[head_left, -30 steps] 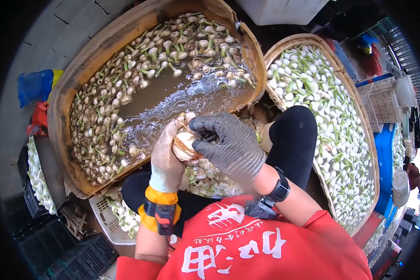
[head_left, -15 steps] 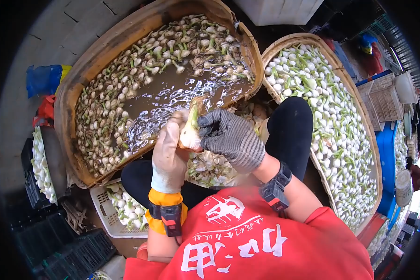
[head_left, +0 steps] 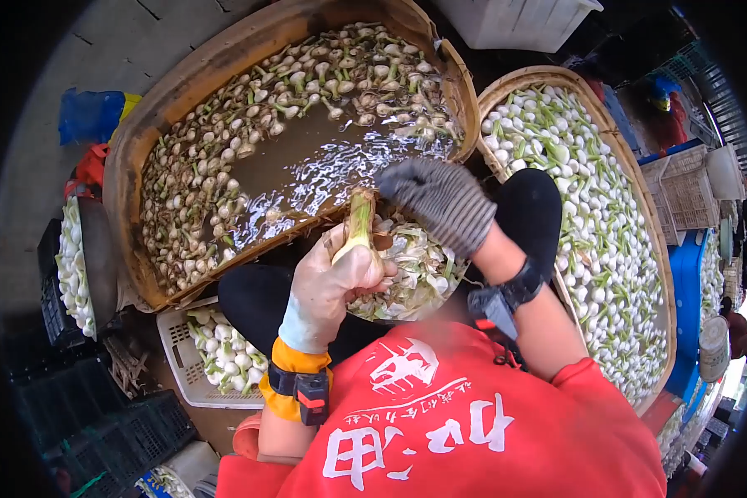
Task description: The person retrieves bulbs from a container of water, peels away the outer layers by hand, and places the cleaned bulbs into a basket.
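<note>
My left hand (head_left: 328, 278), in a pale glove, is closed around a fresh garlic bulb (head_left: 359, 257) with its green stem (head_left: 362, 214) pointing up. My right hand (head_left: 440, 199), in a grey striped glove, hovers just right of the stem's tip. Motion smears its fingers, so whether they pinch anything is unclear. Below both hands, between my knees, lies a heap of peeled-off garlic skins and leaves (head_left: 415, 274).
Ahead stands a large tub (head_left: 120, 199) of muddy water with unpeeled garlic floating in it. To the right, another big tub (head_left: 627, 153) holds white peeled bulbs. A white basket (head_left: 178, 349) with peeled garlic sits at my left. Dark crates (head_left: 133, 440) stand at lower left.
My right hand has come off the garlic bulb and moved up and right. My left hand has shifted slightly right and down, still holding the bulb.
</note>
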`<state>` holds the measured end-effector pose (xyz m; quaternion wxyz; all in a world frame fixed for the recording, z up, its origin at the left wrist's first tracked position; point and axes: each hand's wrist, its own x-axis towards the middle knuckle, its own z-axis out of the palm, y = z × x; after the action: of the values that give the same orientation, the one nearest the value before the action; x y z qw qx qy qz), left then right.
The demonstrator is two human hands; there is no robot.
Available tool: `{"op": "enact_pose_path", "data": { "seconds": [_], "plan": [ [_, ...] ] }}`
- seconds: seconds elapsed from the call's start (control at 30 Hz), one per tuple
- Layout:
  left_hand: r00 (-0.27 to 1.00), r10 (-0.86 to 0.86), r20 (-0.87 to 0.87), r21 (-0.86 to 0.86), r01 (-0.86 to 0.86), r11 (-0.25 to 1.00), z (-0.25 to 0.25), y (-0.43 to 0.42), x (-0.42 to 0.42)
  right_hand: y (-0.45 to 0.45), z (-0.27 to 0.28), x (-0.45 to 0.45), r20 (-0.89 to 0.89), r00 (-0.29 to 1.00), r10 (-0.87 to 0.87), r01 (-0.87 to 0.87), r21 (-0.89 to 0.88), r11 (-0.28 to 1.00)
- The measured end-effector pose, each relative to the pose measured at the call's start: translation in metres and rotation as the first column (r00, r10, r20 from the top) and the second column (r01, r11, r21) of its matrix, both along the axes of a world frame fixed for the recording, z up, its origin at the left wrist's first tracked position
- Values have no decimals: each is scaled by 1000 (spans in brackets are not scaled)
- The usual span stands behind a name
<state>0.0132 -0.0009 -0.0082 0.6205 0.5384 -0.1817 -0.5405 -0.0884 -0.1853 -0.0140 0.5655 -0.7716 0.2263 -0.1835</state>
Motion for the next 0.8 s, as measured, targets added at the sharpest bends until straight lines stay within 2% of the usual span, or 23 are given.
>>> {"op": "enact_pose_path", "data": {
  "seconds": [0.03, 0.07, 0.17, 0.23, 0.27, 0.3, 0.33, 0.37, 0.4, 0.43, 0.47, 0.5, 0.53, 0.6, 0.63, 0.67, 0.73, 0.8],
  "plan": [
    [999, 12, 35, 24, -13, 1000, 2, -2, -4, 14, -1, -4, 28, 999, 40, -45, 212, 976],
    [1000, 9, 29, 25, -10, 1000, 5, -4, -7, 21, -8, -5, 88, 994, 59, -63, 44, 997],
    [996, 14, 84, 112, -23, 993, 12, -3, -8, 30, -3, -5, 93, 995, -22, 18, 46, 999],
    [988, -9, 157, 108, -8, 994, 14, -2, -7, 30, 20, -3, -320, 947, -20, 20, -1, 1000],
    [988, -12, 154, 107, -5, 994, 8, -2, -4, 34, 22, -1, -323, 946, -23, 24, -2, 1000],
    [803, -63, 593, -1, 79, 997, -6, 0, 1, 39, 24, 1, -328, 944, -38, -15, -158, 987],
    [435, -35, 900, -59, 200, 978, -20, 2, 6, 42, 25, 1, -332, 942, -52, -56, -309, 949],
    [391, 17, 920, -121, 244, 962, -20, -2, 11, 38, 25, 3, -346, 938, -10, -99, -297, 950],
    [392, 17, 920, -121, 242, 963, -18, 0, 8, 35, 18, 3, -348, 938, -9, -101, -296, 950],
    [731, -32, 682, -19, 61, 998, -11, 3, 4, 31, 5, 1, -249, 965, 88, -131, -161, 978],
    [945, 14, 328, 149, -66, 987, -5, 4, 1, 28, -4, -2, -134, 976, 170, -175, -27, 984],
    [945, 48, 325, 176, -110, 978, -12, 8, 5, 26, -7, -4, -55, 961, 273, -255, 222, 941],
    [944, 52, 325, 178, -115, 977, -11, 10, 4, 25, -15, -5, -54, 959, 278, -259, 224, 939],
    [935, 212, 283, 140, -259, 956, -8, 10, 1, 23, -24, -6, 89, 967, 238, -253, 254, 934],
    [938, 285, 199, 47, -300, 953, -13, 13, 5, 21, -24, -14, 108, 972, 207, -233, 379, 896],
    [934, 305, 188, -1, -310, 951, -18, 18, 13, 18, -23, -18, 105, 972, 210, -234, 381, 895],
    [924, 364, 115, -62, -359, 931, -25, 20, 21, 7, -24, -26, 96, 989, 116, -126, 101, 987],
    [893, 427, 143, -38, -426, 904, -20, 17, 18, -11, -16, -33, 176, 980, -91, 32, 315, 949]
  ]
}}
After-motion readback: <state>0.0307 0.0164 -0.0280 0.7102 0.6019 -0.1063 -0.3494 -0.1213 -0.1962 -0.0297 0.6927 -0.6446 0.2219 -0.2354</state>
